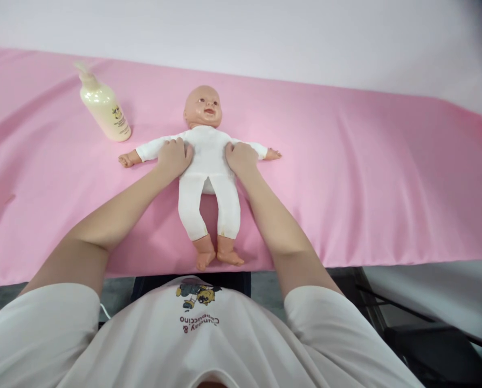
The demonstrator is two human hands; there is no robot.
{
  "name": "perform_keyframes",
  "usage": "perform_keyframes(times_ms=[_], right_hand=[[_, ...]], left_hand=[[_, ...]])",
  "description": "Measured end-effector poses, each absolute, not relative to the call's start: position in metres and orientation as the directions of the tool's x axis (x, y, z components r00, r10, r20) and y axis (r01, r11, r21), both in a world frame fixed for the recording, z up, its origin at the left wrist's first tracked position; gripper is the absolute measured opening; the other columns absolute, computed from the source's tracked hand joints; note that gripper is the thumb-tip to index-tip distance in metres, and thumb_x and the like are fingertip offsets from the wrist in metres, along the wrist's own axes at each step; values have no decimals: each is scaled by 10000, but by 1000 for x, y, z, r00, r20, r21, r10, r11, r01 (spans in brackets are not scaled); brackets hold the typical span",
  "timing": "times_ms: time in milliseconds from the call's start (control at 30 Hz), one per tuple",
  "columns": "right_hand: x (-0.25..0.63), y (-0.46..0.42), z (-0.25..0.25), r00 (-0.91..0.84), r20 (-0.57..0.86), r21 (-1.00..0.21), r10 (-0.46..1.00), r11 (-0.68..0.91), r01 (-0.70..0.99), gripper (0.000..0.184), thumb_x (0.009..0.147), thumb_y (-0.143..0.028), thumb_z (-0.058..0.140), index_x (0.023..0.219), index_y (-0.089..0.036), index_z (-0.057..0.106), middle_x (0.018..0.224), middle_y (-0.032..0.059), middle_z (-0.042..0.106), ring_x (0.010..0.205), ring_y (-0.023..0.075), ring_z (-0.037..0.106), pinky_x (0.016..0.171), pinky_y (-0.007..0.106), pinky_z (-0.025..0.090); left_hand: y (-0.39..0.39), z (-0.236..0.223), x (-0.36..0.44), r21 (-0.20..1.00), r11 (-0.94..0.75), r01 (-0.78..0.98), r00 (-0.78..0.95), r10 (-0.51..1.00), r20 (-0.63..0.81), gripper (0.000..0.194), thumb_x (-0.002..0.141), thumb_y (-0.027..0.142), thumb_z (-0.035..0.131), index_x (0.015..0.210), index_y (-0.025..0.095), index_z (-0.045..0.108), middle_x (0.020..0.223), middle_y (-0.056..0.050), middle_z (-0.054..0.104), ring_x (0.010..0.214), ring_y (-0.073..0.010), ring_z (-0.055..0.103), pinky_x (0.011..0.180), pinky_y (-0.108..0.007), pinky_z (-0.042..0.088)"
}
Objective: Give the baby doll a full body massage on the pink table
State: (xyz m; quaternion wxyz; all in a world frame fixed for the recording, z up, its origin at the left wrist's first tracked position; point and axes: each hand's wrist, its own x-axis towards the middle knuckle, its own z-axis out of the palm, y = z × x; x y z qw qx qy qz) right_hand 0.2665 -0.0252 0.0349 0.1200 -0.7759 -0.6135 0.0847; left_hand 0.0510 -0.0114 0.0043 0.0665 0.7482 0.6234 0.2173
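A baby doll (208,153) with a bald head and a white cloth body lies on its back. Its head points away from me, its arms are spread, and its bare feet are near the table's front edge. My left hand (173,157) is closed at the doll's side, under its arm on the left, thumb against the chest. On the other side, my right hand (242,157) grips in the same way below the other arm. Most of my fingertips are hidden behind the doll's arms and torso.
A pale yellow pump bottle (105,110) is at the back left, beyond the doll's hand. Pink cloth (346,178) with soft folds covers the table. Behind it rises a white wall (265,37). A dark chair-like object (435,345) shows at the lower right.
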Motion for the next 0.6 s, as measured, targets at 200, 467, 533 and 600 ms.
perform_keyframes(times_ms=[200, 467, 533, 600], right_hand=[[262, -34, 26, 316, 34, -235, 948, -300, 925, 667, 1085, -394, 335, 1419, 138, 559, 1451, 415, 547, 1376, 509, 540, 1147, 693, 359], [284, -19, 21, 332, -273, -404, 903, -421, 812, 1039, 1029, -712, 322, 1671, 75, 102, 1753, 310, 17, 1665, 433, 26, 1307, 688, 25], [291, -15, 16, 315, -242, -454, 918, -394, 799, 1089, 1003, -738, 368, 1670, 76, 88, 1753, 311, 7, 1672, 409, -3, 1321, 653, -12], [298, -12, 9, 297, -182, -513, 938, -348, 785, 1113, 980, -731, 424, 1669, 74, 83, 1755, 309, 38, 1676, 388, 6, 1334, 617, -11]], left_hand=[[-31, 19, 63, 277, -144, 950, 92, 977, 195, 604, 1061, 513, 284, 1253, 42, 610, 1232, -329, 666, 1149, -436, 666, 945, -534, 544], [-43, 34, 70, 234, -23, 972, 8, 998, 66, 594, 1073, 476, 339, 1320, -14, 568, 1243, -345, 663, 1174, -472, 671, 973, -536, 535], [-44, 35, 70, 223, -11, 975, -3, 998, 60, 609, 1078, 480, 342, 1339, -27, 557, 1284, -347, 645, 1205, -464, 660, 1017, -522, 518], [-45, 34, 69, 211, -4, 978, -9, 998, 64, 619, 1081, 472, 346, 1352, -46, 551, 1333, -353, 622, 1254, -454, 637, 1069, -507, 491]])
